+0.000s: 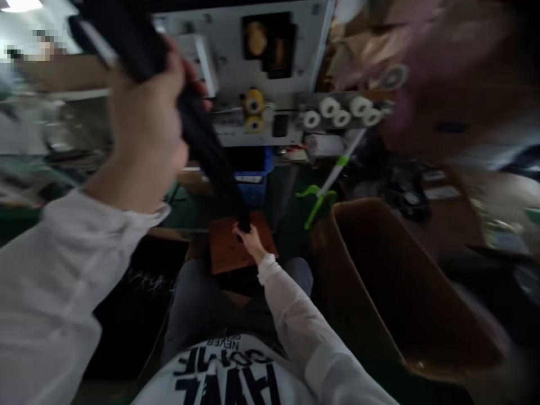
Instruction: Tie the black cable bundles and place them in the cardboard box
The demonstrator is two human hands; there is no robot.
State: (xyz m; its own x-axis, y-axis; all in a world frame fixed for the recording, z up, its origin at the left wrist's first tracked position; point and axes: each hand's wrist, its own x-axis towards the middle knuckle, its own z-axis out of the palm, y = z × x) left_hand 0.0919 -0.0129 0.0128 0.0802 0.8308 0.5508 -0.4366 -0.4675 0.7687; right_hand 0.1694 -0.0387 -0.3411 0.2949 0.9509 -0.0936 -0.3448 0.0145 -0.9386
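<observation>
A long, black, narrow object (215, 160) slants across the view from the upper left down toward my knees; its exact kind is unclear. High on it, my left hand (147, 118) is wrapped around the shaft, close to the camera and somewhat blurred. At the lower end, my right hand (252, 241) closes its fingers on the tip. Beneath that hand is a reddish-brown flat board or stool top (223, 250), between my legs. The upper end of the black object runs out of view.
An open brown carton (371, 270) stands at the right, and an open box with a dark inside (135, 304) at the left. Ahead are a white machine panel (232, 62), several white rolls (329, 107), a blue crate (253, 191) and a pole with green legs (323, 197).
</observation>
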